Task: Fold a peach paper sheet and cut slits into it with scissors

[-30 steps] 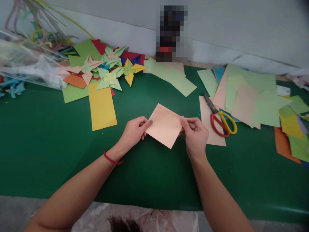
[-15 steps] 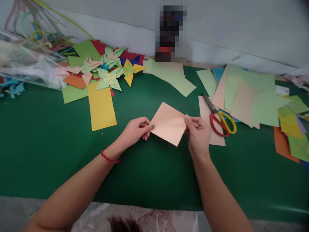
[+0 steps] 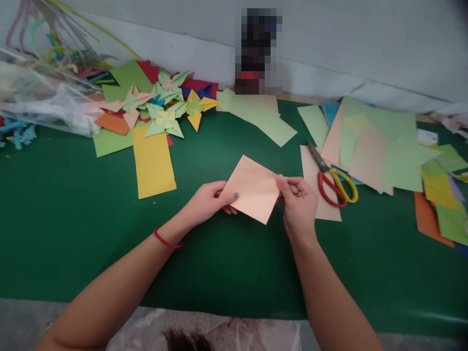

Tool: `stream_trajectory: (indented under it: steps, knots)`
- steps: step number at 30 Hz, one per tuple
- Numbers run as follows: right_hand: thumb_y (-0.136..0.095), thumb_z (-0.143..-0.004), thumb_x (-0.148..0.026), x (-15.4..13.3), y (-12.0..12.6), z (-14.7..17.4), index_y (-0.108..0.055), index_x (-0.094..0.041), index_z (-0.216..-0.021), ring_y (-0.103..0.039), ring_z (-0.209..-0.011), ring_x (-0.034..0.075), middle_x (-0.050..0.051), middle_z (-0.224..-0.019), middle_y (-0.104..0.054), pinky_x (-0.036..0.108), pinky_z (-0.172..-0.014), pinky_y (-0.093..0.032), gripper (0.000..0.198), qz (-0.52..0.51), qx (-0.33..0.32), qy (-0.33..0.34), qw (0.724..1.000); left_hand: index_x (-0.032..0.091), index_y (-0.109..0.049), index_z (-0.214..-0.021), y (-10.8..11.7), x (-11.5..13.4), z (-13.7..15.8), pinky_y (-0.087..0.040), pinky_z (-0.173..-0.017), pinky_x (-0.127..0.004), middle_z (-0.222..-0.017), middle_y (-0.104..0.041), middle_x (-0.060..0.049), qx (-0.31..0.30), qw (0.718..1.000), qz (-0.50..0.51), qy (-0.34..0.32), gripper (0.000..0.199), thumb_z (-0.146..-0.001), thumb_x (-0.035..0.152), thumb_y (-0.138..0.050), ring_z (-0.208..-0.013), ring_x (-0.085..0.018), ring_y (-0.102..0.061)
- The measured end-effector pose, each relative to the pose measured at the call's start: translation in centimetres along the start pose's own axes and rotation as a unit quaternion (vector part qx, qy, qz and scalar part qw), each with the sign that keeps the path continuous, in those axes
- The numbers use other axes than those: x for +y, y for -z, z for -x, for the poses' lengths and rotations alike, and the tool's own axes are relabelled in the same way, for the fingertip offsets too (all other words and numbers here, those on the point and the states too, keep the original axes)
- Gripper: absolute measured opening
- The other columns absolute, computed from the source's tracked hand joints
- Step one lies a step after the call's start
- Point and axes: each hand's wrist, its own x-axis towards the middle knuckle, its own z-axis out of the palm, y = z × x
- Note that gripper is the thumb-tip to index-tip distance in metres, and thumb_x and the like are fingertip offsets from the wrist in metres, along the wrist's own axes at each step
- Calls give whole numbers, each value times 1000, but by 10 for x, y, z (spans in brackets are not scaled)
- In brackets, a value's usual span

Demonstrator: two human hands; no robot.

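Observation:
A square of peach paper [image 3: 252, 187] is held over the green table [image 3: 234, 273], turned so that its corners point left, right, up and down. My left hand [image 3: 215, 196] pinches its left corner, thumb on top and fingers underneath. At the opposite corner my right hand [image 3: 298, 197] grips the paper between thumb and bent fingers. Scissors [image 3: 327, 178] with one red and one yellow handle lie just right of my right hand, on another peach sheet [image 3: 329, 211].
Folded paper stars [image 3: 166, 119] and coloured sheets are heaped at the back left, with a yellow sheet [image 3: 155, 165] in front. Pale green sheets [image 3: 402, 163] overlap at the right. Against the wall stands a pixelated dark object [image 3: 254, 51]. Pipe cleaners [image 3: 54, 44] and clear plastic bags fill the far left.
My left hand has slid further in over the paper, its thumb now lying more on the sheet. The paper and my right hand have shifted slightly left.

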Motion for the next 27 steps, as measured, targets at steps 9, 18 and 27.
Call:
stream_trajectory:
  steps: [9, 18, 27]
  knots:
    - [-67, -76, -35, -5, 2, 3, -62, -20, -77, -56, -47, 12, -3, -55, -60, 25, -45, -49, 15, 19, -13, 36, 999, 10, -62, -90, 4, -2, 0, -52, -60, -20, -71, -64, -4, 4, 999, 34, 1, 26, -82, 34, -58, -62, -10, -63]
    - [-69, -74, -31, 0, 3, -2, -60, -21, -79, -56, -43, 9, -4, -53, -61, 19, -43, -48, 15, -91, -60, -15, 994, 9, -64, -77, 7, 4, 1, -49, -58, -19, -62, -64, -2, 3, 996, 79, 33, 21, -81, 29, -61, -56, -8, -59]
    - [-71, -72, -32, -2, 3, -4, -58, -20, -79, -53, -40, 7, -6, -48, -58, 16, -44, -46, 19, -153, -92, -85, 980, 9, -62, -80, 9, 3, 1, -48, -58, -18, -62, -63, -1, -14, 986, 153, 61, 21, -79, 31, -63, -57, -7, -59]
